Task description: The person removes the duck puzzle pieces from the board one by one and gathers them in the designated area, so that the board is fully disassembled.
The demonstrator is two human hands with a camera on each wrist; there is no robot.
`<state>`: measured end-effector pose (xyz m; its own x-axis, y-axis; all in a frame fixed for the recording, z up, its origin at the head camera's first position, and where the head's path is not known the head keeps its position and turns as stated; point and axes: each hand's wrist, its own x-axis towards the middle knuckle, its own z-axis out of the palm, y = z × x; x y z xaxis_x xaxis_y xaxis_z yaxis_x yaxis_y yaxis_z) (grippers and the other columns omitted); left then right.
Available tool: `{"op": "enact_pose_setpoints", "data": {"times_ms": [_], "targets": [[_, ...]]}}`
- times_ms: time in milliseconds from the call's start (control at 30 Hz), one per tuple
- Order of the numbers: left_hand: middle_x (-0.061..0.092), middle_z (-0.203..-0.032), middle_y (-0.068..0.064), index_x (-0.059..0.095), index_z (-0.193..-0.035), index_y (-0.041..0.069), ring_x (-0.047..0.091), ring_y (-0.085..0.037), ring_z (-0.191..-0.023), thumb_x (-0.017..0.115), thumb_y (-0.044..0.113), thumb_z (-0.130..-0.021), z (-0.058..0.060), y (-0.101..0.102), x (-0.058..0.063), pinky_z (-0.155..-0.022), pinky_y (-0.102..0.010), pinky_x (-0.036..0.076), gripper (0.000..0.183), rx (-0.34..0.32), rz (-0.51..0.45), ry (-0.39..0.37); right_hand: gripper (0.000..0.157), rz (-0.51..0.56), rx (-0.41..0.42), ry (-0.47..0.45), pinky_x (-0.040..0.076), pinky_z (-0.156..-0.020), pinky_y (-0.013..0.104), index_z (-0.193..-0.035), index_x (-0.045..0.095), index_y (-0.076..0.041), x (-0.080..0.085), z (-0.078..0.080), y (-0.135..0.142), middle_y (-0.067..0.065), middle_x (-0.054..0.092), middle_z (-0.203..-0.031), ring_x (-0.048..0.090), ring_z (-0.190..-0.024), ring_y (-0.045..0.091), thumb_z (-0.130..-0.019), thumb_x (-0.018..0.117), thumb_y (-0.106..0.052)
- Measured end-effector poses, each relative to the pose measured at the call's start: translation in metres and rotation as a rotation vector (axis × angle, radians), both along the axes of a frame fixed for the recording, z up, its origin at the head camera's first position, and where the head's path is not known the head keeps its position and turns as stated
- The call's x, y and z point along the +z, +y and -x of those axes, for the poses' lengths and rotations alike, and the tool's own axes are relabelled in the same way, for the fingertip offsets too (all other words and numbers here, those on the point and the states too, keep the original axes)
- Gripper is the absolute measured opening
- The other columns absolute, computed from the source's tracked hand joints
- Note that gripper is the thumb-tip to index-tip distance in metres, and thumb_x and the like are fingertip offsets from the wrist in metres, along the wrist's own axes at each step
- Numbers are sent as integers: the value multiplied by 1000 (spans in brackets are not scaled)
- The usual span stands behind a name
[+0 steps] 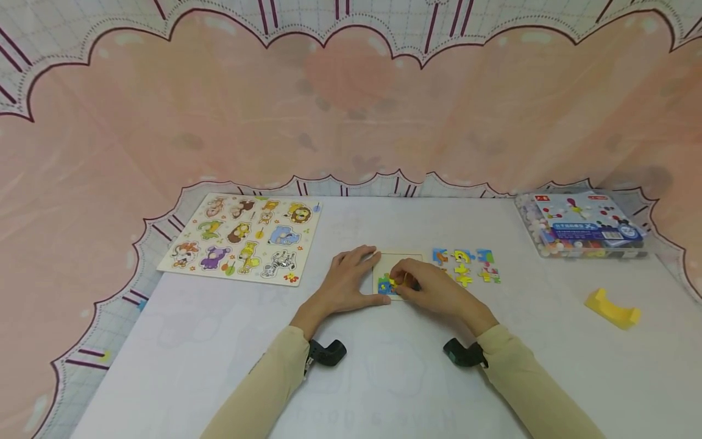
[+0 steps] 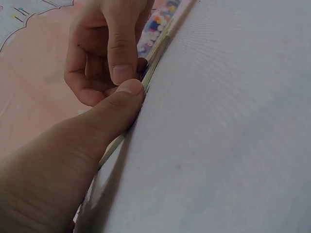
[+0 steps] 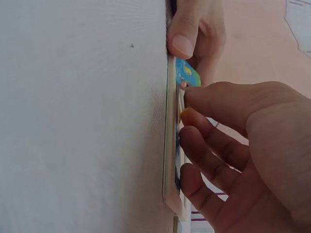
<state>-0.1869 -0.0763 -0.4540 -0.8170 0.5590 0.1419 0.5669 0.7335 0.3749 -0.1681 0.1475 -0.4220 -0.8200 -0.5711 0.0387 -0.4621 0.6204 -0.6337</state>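
Note:
A small wooden puzzle tray (image 1: 403, 256) lies flat on the table with some blue, green and yellow pieces (image 1: 385, 285) in its lower left part. My left hand (image 1: 348, 281) is spread around the tray's left side. Its thumb lies along the near edge, and its fingertips touch the far left corner. Over the tray, my right hand (image 1: 430, 285) pinches a puzzle piece (image 3: 183, 85) between thumb and forefinger, low beside the fitted pieces. The fingers hide most of that piece. Loose puzzle pieces (image 1: 462, 269) lie in rows to the right of the tray.
An animal peg board (image 1: 255, 235) lies at the back left. At the back right is a clear plastic box (image 1: 589, 225) of colored beads. A yellow curved block (image 1: 612, 309) lies at the right. Patterned cloth (image 1: 351, 110) hangs behind the table.

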Motion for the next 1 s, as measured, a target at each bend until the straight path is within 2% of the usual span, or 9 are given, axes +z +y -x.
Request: {"op": "enact_pose_setpoints", "data": {"times_ms": [233,400,567,767,1000], "targets": [[35,-150,-4,40,-145,13,30,-21,-140,69,62,-73,0,0,0,-112,-48,22,91,1,-8,5,9,98,2,-44,48,-68,23,-98,57,-17,-1,1,-1,-7,61,-84,56,-78,9,-91,62,-16],[35,-150,-4,40,-145,13,30,-21,-140,68,63,-73,0,0,0,-112,-48,22,91,2,-12,5,6,139,-36,-54,49,-72,23,-96,57,-17,2,0,-2,-5,62,-87,57,-81,9,-92,62,-17],[35,-151,-3,39,-145,14,30,-20,-140,68,63,-73,0,0,1,-112,-47,22,92,5,-7,2,7,131,-69,-63,49,-73,25,-96,57,-16,10,-2,0,-5,62,-88,57,-83,11,-92,62,-17],[34,-152,-3,37,-146,13,28,-21,-141,68,63,-73,-1,1,1,-113,-47,21,93,8,-2,-15,9,111,-90,-61,48,-71,23,-97,56,-17,10,-2,7,-5,61,-89,56,-83,10,-91,63,-18],[34,-152,-3,37,-146,14,27,-21,-141,67,63,-74,-1,1,2,-112,-48,22,93,10,12,-13,16,103,-95,-38,49,-73,25,-106,55,-16,12,1,18,-3,63,-92,58,-82,10,-91,62,-15]]}}
